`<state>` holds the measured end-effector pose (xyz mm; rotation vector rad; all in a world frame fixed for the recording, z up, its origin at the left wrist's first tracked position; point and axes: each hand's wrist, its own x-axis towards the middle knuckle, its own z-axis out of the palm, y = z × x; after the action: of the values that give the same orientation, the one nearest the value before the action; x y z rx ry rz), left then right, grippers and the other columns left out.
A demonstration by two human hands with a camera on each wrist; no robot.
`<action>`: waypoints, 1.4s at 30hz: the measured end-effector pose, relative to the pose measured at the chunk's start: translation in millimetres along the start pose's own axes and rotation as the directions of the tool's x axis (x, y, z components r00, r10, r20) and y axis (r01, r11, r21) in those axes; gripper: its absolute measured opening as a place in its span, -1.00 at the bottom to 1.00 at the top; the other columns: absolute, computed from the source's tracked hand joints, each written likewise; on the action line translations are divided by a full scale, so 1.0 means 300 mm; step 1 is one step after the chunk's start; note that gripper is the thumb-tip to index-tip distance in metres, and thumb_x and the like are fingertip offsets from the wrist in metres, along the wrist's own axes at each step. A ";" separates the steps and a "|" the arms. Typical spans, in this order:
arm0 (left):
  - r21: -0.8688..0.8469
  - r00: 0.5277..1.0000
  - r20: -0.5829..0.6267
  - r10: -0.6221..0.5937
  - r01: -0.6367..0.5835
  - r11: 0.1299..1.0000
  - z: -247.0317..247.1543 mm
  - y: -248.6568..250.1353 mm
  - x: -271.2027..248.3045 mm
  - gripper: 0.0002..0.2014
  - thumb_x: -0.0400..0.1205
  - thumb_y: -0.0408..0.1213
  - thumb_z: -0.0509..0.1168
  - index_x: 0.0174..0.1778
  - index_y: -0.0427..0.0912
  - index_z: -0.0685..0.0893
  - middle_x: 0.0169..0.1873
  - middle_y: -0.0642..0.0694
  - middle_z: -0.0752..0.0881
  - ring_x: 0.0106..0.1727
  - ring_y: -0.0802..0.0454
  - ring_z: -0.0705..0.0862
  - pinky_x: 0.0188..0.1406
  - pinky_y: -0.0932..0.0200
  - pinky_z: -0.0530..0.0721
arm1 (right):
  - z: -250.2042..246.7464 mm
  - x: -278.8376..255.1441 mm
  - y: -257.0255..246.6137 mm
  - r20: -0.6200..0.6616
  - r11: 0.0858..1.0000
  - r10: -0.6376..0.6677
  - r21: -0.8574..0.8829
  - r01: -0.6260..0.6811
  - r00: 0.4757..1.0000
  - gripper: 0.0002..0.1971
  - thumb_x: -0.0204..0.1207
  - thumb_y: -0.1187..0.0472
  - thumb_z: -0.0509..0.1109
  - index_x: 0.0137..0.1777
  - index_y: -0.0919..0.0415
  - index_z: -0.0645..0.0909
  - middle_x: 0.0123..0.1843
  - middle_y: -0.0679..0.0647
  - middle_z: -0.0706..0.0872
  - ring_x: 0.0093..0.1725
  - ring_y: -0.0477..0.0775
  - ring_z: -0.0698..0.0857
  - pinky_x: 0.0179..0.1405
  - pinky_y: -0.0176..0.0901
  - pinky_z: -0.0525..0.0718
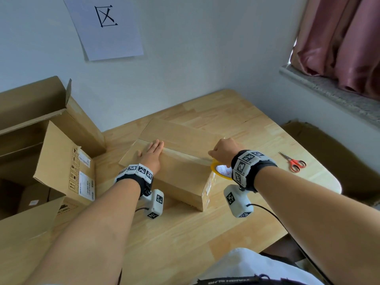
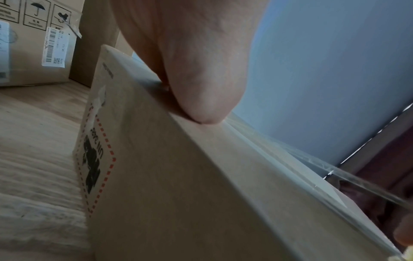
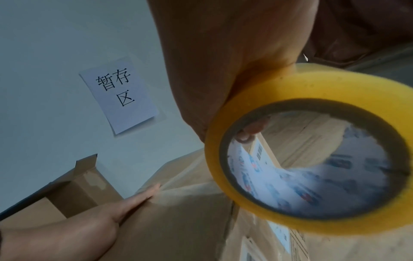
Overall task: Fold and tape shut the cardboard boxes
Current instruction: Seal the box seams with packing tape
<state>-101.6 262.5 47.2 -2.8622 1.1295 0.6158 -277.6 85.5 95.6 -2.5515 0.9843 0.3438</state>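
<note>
- Left hand point(image 1: 153, 153) lies flat, fingers straight, on the box point(image 1: 181, 173) at frame centre; lifting early could spring the flaps
- Right hand point(image 1: 224, 152) grips the tape roll point(image 1: 221, 171); a skewed pull may wrinkle the strip point(image 2: 279, 141)

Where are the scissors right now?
In the head view, the scissors lie on the wooden table at its right side, beyond the right hand holding the tape roll, untouched.
</note>
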 end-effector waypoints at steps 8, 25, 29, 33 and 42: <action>-0.007 1.000 0.006 0.001 -0.001 1.000 0.002 0.001 0.005 -0.12 0.55 -0.69 -0.04 0.67 0.08 -0.21 0.65 0.12 -0.28 0.66 0.14 -0.25 0.61 -0.19 -0.20 | 0.018 0.004 0.024 -0.118 0.999 -0.009 -0.036 0.005 0.993 -0.55 0.62 -0.08 0.22 -0.42 0.21 0.47 -0.44 0.05 0.48 -0.37 0.13 0.55 -0.45 -0.25 0.39; 0.000 1.000 0.020 0.001 -0.001 1.000 -0.009 0.012 -0.002 -0.11 0.54 -0.69 -0.01 0.67 0.07 -0.22 0.65 0.11 -0.28 0.67 0.13 -0.25 0.62 -0.19 -0.19 | 0.025 0.004 0.042 0.097 0.989 0.057 0.129 -0.069 0.994 -0.53 0.62 -0.10 0.24 -0.42 0.22 0.40 -0.39 0.10 0.51 -0.24 0.15 0.60 -0.43 -0.23 0.46; 0.007 1.000 0.014 -0.001 0.001 1.000 -0.006 0.012 -0.003 -0.11 0.55 -0.69 -0.01 0.67 0.07 -0.23 0.65 0.11 -0.29 0.67 0.12 -0.26 0.62 -0.19 -0.19 | 0.030 0.001 0.057 0.095 0.981 0.033 0.187 -0.050 0.995 -0.48 0.62 -0.10 0.24 -0.47 0.23 0.40 -0.47 0.11 0.53 -0.37 0.14 0.61 -0.36 -0.20 0.52; 0.009 1.000 0.019 0.001 -0.001 1.000 -0.003 0.014 -0.008 -0.11 0.55 -0.69 -0.01 0.67 0.07 -0.23 0.65 0.12 -0.29 0.66 0.12 -0.27 0.62 -0.19 -0.19 | 0.043 -0.007 0.066 0.076 0.968 0.024 0.248 -0.043 0.997 -0.45 0.62 -0.10 0.24 -0.53 0.22 0.38 -0.56 0.09 0.52 -0.52 0.04 0.59 -0.47 -0.24 0.49; -0.003 1.000 0.026 0.007 -0.007 1.000 -0.003 0.009 -0.007 -0.10 0.54 -0.69 -0.03 0.67 0.07 -0.24 0.65 0.12 -0.30 0.66 0.12 -0.29 0.61 -0.21 -0.22 | 0.042 0.002 0.076 0.087 0.952 0.017 0.303 -0.042 0.996 -0.44 0.60 -0.09 0.29 -0.58 0.22 0.42 -0.87 -0.05 0.42 -0.61 -0.02 0.55 -0.53 -0.30 0.45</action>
<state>-104.5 261.8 49.1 -2.8453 1.1364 0.6543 -293.7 75.0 78.0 -2.2283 0.9634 0.2795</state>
